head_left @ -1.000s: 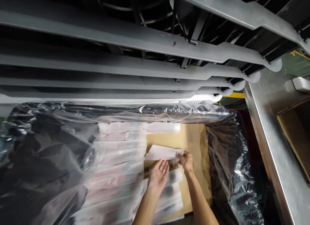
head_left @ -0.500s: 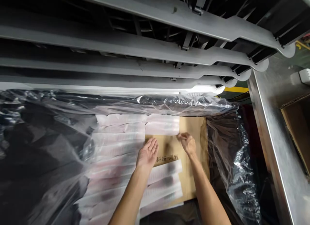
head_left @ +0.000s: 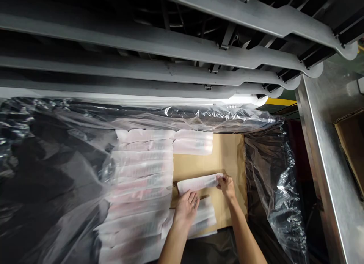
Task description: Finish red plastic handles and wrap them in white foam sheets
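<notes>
A slim white printed packet (head_left: 197,183) is raised above the brown cardboard sheet (head_left: 231,157). My right hand (head_left: 227,187) pinches its right end between thumb and fingers. Near the packet's lower left edge, my left hand (head_left: 187,208) has its fingers stretched out; whether they touch it I cannot tell. A long column of overlapping flat packets (head_left: 142,173) lies left of the bare cardboard. At the top, a shorter pair of packets (head_left: 193,142) sits beside that column. More packets (head_left: 207,212) lie below, partly behind my left hand and forearm.
Clear plastic film (head_left: 57,180) drapes around the cardboard, and crumpled film (head_left: 284,188) hangs on its right. Stacked grey slatted racks (head_left: 142,47) overhang the far side. A metal table (head_left: 327,142) stands at the right, with a cardboard box (head_left: 352,139) on it.
A packet now spans the space between my hands, lifted from the lower group by its right end. Both hands have moved toward me, the left also to the right.
</notes>
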`<act>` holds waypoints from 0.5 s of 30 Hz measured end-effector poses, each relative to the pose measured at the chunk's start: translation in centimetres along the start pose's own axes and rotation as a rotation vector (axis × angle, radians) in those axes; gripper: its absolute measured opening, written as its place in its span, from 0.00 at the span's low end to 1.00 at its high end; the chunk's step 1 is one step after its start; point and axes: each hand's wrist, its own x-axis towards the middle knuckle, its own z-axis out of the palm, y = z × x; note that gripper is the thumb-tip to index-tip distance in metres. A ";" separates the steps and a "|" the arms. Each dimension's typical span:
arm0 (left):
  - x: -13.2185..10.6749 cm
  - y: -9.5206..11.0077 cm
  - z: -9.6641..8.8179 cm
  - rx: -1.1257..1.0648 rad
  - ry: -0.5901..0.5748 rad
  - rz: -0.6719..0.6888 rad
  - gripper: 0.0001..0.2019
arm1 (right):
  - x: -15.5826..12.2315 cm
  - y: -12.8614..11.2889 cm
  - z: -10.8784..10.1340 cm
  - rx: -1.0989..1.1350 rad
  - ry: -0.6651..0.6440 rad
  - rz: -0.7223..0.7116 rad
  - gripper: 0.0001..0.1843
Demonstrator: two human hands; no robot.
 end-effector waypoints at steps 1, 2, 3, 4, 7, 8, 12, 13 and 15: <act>0.2 0.6 0.9 -0.005 -0.039 0.016 0.08 | 0.6 -0.2 -0.3 0.039 0.011 -0.013 0.13; 0.5 1.2 1.8 -0.013 -0.077 0.036 0.08 | 1.2 -0.5 -0.4 0.067 0.019 -0.023 0.14; 0.6 1.8 2.6 -0.023 -0.113 0.057 0.10 | 1.8 -0.9 -0.4 0.086 0.026 -0.033 0.14; 0.7 2.4 3.3 -0.033 -0.143 0.077 0.11 | 2.5 -1.5 -0.3 0.103 0.036 -0.048 0.14; 0.9 4.0 4.8 -0.054 -0.196 0.108 0.13 | 4.1 -3.6 0.9 0.114 0.055 -0.095 0.14; 0.9 4.4 5.1 -0.056 -0.205 0.106 0.13 | 4.6 -4.4 1.4 0.107 0.055 -0.110 0.14; 0.5 5.7 5.5 -0.072 -0.256 0.083 0.14 | 5.6 -7.3 2.5 0.055 0.054 -0.170 0.14; 0.4 5.9 5.6 -0.084 -0.272 0.083 0.14 | 5.7 -7.8 2.2 0.039 0.064 -0.182 0.15; 0.2 6.3 5.7 -0.115 -0.297 0.088 0.15 | 5.9 -8.4 1.1 0.007 0.109 -0.196 0.15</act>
